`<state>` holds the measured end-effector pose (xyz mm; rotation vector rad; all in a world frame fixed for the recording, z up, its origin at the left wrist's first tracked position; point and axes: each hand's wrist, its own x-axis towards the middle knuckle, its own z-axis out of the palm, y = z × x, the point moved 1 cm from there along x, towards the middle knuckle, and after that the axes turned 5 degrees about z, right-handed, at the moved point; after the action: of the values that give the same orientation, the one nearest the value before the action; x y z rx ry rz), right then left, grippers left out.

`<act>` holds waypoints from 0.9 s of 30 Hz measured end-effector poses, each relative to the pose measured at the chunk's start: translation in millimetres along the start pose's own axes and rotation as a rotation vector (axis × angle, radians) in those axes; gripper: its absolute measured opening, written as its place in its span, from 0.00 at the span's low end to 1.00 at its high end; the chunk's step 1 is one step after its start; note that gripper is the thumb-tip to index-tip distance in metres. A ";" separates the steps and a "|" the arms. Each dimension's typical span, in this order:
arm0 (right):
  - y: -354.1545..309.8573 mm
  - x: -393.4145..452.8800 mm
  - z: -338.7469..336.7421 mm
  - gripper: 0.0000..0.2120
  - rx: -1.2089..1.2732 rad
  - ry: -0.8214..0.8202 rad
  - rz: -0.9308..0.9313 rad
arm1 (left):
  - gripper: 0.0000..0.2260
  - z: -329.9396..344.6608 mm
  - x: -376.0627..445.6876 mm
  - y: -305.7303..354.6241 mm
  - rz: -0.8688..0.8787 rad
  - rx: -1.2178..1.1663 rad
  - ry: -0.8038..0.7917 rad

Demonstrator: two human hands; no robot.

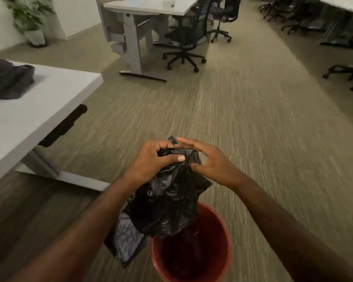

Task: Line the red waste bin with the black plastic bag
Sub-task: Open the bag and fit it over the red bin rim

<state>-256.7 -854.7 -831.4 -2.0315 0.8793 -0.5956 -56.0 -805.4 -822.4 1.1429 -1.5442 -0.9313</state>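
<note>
The red waste bin (225,231) stands on the carpet at the bottom centre, its inside dark and unlined. Above its left rim hangs a crumpled black plastic bag (167,206). My left hand (151,159) is clenched around the bag's bunched top. My right hand (210,159) is just to the right of it, thumb and fingertips touching the bag's upper edge, fingers partly spread. The bag's lower end droops outside the bin on the left.
A white desk (39,110) stands at the left with a dark heap of bags (8,78) on it. Another desk (151,9) and black office chairs (183,43) are ahead. More chairs (346,72) line the right. A potted plant (31,21) is far left.
</note>
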 end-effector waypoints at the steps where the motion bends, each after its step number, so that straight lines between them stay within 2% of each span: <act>1: 10.3 -0.5 11.8 0.29 -0.028 -0.006 -0.012 | 0.11 0.0 -4.9 -12.2 0.012 0.008 -0.013; 5: 55.1 -10.4 51.1 0.04 -0.018 0.032 -0.028 | 0.11 -5.7 -23.3 -52.5 0.067 0.058 0.025; 10: 95.0 -36.6 81.6 0.02 0.148 -0.046 -0.008 | 0.08 -17.6 -41.6 -72.5 0.183 0.140 0.028; 13: 104.6 -49.1 94.9 0.11 0.119 -0.104 0.004 | 0.08 -32.4 -44.6 -68.3 0.244 0.213 0.056; 15: 103.7 -56.2 95.0 0.13 0.146 -0.116 0.028 | 0.07 -45.4 -45.7 -62.4 0.259 0.269 0.055; 16: 101.4 -58.6 91.5 0.12 0.148 -0.091 0.035 | 0.07 -52.3 -46.7 -59.4 0.258 0.296 0.050; 18: 89.7 -62.3 77.2 0.04 0.064 0.063 0.038 | 0.07 -67.0 -50.4 -52.6 0.249 0.365 0.043; 22: 39.1 -67.9 34.4 0.02 -0.074 0.366 0.011 | 0.04 -88.5 -56.0 -37.6 0.184 0.358 0.062; 23: 23.8 -71.3 25.2 0.03 -0.108 0.413 0.001 | 0.03 -91.2 -56.5 -32.8 0.195 0.363 0.101; 27: -41.9 -100.6 7.7 0.04 -0.167 0.515 -0.111 | 0.10 -91.9 -75.8 -8.1 0.346 0.461 0.356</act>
<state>-300.7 -757.1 -810.2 -2.1197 1.1470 -1.1757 42.2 -737.5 -826.8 1.2220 -1.6255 -0.1281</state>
